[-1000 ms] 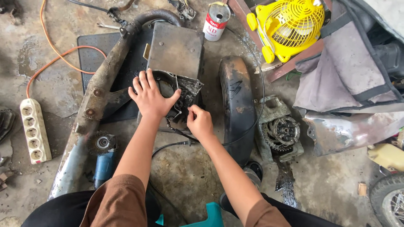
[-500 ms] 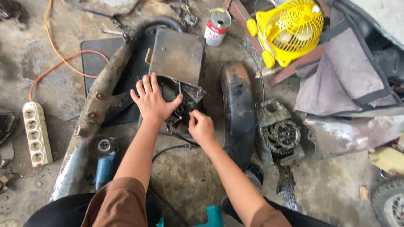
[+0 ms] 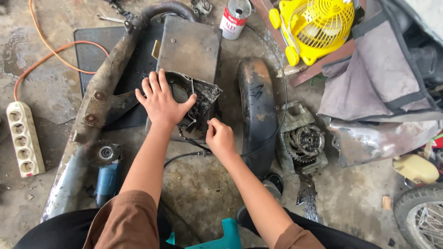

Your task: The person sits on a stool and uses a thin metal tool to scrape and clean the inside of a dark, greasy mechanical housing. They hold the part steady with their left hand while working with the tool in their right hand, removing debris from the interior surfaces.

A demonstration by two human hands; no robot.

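From the head view, the spread left hand [image 3: 161, 99] lies flat over and hides much of the grimy, broken black housing [image 3: 196, 106] on the concrete floor [image 3: 203, 184], while the right hand [image 3: 220, 138] pinches something too small to identify at the housing's lower edge.

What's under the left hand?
The left hand lies flat on a broken black housing with an opening and wires beside the palm. A black mat lies beneath. The palm hides whatever is directly under it.

1 can [image 3: 235, 17] at the top, past my work. Upright cylinder, red-and-white label, silver lid. No signs or screens.
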